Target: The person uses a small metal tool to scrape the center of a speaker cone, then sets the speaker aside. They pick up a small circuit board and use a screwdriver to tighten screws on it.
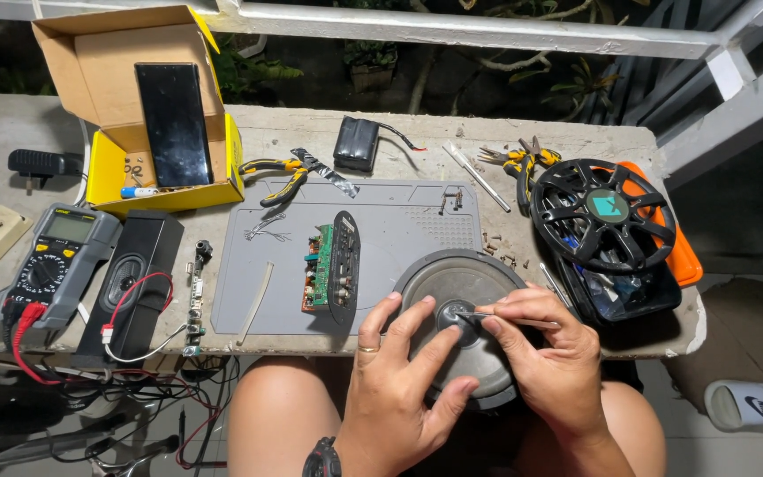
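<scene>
A round grey speaker cone [452,276] rests at the near edge of the grey work mat [390,221]. My left hand [399,380] cups its near side, fingers spread over the cone, thumb under the rim. My right hand [545,353] pinches thin metal tweezers [498,317], their tip at the dark centre cap [450,313] of the cone. A green circuit board with a black oval panel [333,265] lies on the mat to the left of the speaker.
A black speaker grille [607,212] sits on a tray of parts at right, pliers [523,161] behind it. At left stand a multimeter [59,261], a black speaker box [134,278], and a yellow carton holding a phone [174,124]. A battery pack [357,141] lies at the back.
</scene>
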